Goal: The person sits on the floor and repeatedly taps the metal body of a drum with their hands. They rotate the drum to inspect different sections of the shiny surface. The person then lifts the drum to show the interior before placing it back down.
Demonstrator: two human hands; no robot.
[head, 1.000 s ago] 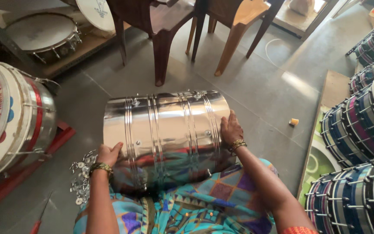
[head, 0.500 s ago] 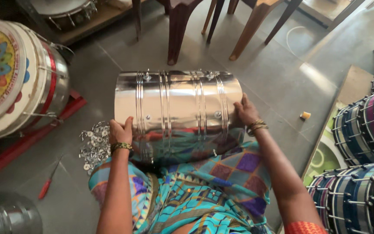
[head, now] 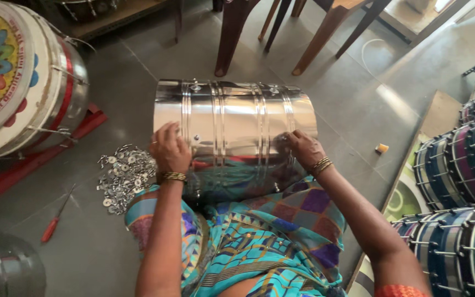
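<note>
A shiny steel drum shell [head: 232,124] lies on its side across my lap, with ribbed bands and small fittings along its top. My left hand [head: 170,149] rests on its left part, fingers curled against the metal. My right hand [head: 302,149] presses on the right part near a rib, fingers bent. Both wrists wear bangles. A heap of small metal hooks and washers [head: 123,175] lies on the floor just left of my left knee.
A painted drum [head: 26,82] lies on a red stand at the left. A red-handled screwdriver [head: 56,217] is on the floor. Stacked blue and purple drums [head: 457,176] fill the right. Chair legs [head: 232,38] stand beyond the shell. A grey shell [head: 4,269] sits bottom left.
Both hands have slid up from the shell's lower edge onto its curved face. The view has tilted down and the shell sits nearer the frame's centre.
</note>
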